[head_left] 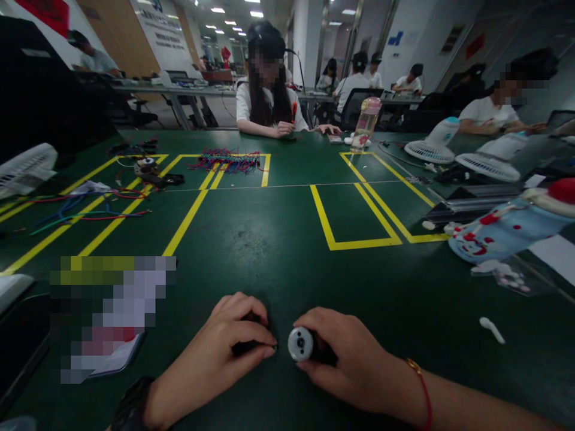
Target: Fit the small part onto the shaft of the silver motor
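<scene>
My right hand (344, 356) is wrapped round a small cylindrical motor (300, 344). Its round silver end, with dark holes and a centre hub, faces left and up toward me; the rest of its body is hidden in my palm. Just left of it, my left hand (238, 332) has thumb and forefinger pinched together, and a tiny bit of something shows at the fingertips, too small to name. A small gap separates those fingertips from the motor. Both hands are low over the green table (251, 239).
Bundled coloured wires (229, 160) and loose wires (99, 209) lie left. A drink bottle (366, 126), white fans (433, 142), a blue cartoon-printed pouch (507, 230) and a white earbud (492, 329) are right. Across the table a person (269, 90) holds a red-handled tool (294, 112).
</scene>
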A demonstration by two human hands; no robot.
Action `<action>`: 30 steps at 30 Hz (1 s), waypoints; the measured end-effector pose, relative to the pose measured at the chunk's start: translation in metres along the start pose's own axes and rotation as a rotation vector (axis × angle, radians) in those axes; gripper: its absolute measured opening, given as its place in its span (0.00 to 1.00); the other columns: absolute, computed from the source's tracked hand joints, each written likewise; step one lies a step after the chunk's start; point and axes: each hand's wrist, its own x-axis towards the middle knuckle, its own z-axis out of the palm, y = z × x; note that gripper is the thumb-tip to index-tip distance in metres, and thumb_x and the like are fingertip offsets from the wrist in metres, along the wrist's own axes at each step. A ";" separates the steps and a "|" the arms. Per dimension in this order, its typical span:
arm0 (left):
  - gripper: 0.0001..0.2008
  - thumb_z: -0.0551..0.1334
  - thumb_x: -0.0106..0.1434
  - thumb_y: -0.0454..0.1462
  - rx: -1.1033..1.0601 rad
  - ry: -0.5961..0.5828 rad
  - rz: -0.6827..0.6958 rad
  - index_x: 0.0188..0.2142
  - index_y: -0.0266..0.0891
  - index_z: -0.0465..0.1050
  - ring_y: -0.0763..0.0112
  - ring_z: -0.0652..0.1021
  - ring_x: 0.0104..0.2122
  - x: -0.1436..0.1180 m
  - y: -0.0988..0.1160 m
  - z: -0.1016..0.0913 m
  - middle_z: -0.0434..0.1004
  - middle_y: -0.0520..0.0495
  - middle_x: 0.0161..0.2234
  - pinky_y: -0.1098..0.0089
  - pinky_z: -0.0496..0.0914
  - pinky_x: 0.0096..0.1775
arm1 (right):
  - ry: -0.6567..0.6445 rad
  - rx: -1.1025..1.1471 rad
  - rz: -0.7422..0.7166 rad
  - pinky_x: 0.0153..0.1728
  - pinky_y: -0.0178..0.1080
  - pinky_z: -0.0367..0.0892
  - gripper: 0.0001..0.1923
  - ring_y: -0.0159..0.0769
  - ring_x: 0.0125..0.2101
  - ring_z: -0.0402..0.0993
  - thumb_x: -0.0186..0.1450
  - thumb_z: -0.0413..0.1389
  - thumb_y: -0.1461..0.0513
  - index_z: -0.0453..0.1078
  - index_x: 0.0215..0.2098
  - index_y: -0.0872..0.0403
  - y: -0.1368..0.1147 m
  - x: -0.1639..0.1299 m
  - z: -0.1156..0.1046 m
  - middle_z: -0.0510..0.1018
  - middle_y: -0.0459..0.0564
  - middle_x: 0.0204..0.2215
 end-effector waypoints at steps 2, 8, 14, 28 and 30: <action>0.08 0.64 0.62 0.36 -0.036 0.014 -0.002 0.40 0.51 0.77 0.61 0.71 0.44 -0.003 -0.005 0.001 0.72 0.49 0.43 0.59 0.64 0.47 | 0.000 0.002 -0.002 0.37 0.36 0.62 0.19 0.33 0.34 0.68 0.59 0.60 0.64 0.65 0.48 0.50 0.000 0.000 0.000 0.74 0.44 0.40; 0.11 0.60 0.63 0.34 -0.136 0.082 -0.070 0.45 0.48 0.73 0.61 0.72 0.48 -0.007 -0.030 -0.006 0.70 0.48 0.47 0.60 0.67 0.49 | -0.014 0.002 0.007 0.38 0.36 0.62 0.18 0.33 0.35 0.68 0.60 0.60 0.64 0.65 0.48 0.50 -0.002 -0.001 -0.002 0.74 0.44 0.41; 0.10 0.61 0.62 0.36 -0.017 0.098 -0.064 0.44 0.47 0.73 0.61 0.71 0.48 -0.007 -0.037 -0.007 0.69 0.48 0.47 0.59 0.66 0.50 | -0.024 -0.004 0.018 0.38 0.36 0.62 0.20 0.33 0.35 0.68 0.59 0.60 0.63 0.65 0.49 0.50 -0.001 -0.001 -0.002 0.74 0.45 0.41; 0.05 0.63 0.64 0.36 -0.319 0.243 -0.059 0.39 0.48 0.76 0.69 0.74 0.38 0.002 0.013 0.012 0.72 0.52 0.38 0.69 0.68 0.40 | -0.015 -0.026 0.011 0.35 0.36 0.61 0.16 0.33 0.35 0.68 0.61 0.58 0.63 0.65 0.47 0.50 -0.001 0.001 0.001 0.74 0.45 0.39; 0.06 0.64 0.63 0.35 -0.384 0.327 -0.078 0.39 0.50 0.76 0.71 0.75 0.38 0.002 0.020 0.012 0.72 0.53 0.38 0.71 0.68 0.39 | -0.020 -0.036 0.020 0.34 0.36 0.61 0.15 0.34 0.35 0.68 0.61 0.58 0.62 0.65 0.46 0.50 -0.001 0.001 0.001 0.74 0.45 0.39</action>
